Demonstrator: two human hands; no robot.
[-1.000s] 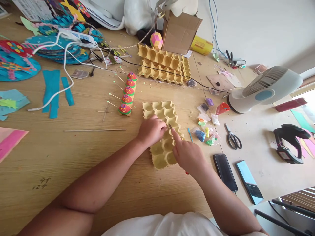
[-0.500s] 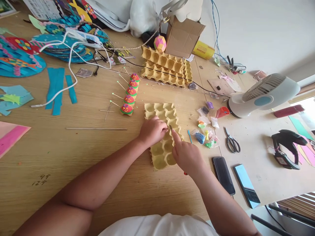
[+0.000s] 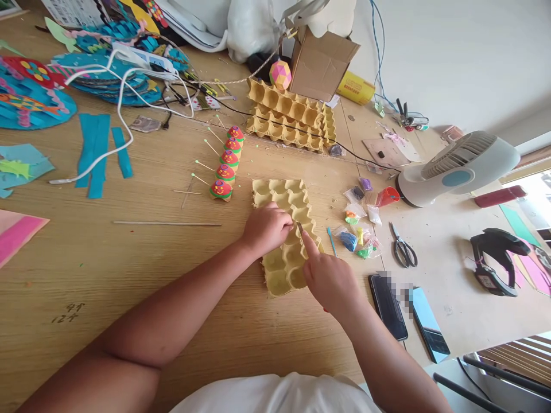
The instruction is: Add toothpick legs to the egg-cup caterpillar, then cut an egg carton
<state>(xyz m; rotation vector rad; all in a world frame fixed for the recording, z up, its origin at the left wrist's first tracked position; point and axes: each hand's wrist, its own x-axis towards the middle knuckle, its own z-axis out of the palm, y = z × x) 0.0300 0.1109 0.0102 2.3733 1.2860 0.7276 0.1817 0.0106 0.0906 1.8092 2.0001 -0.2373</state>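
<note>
A yellowish pulp egg carton lies flat on the wooden table in front of me, cups upward. My left hand is closed over its left middle, fingers pinched at the ridge between cups. In my right hand is a knife, its short blade pointing away from me against the carton near my left fingertips. The right index finger stretches along the knife's back, and a bit of red handle peeks out under the palm. Most of the handle is hidden by the hand.
Beyond lie a red-and-green caterpillar model and more egg cartons. On the right are clay bags, scissors, two phones and a fan. A thin stick lies left of the carton.
My right hand has drawn back slightly toward me and to the right with the knife. The left hand stays on the carton. The whole view has shifted a little.
</note>
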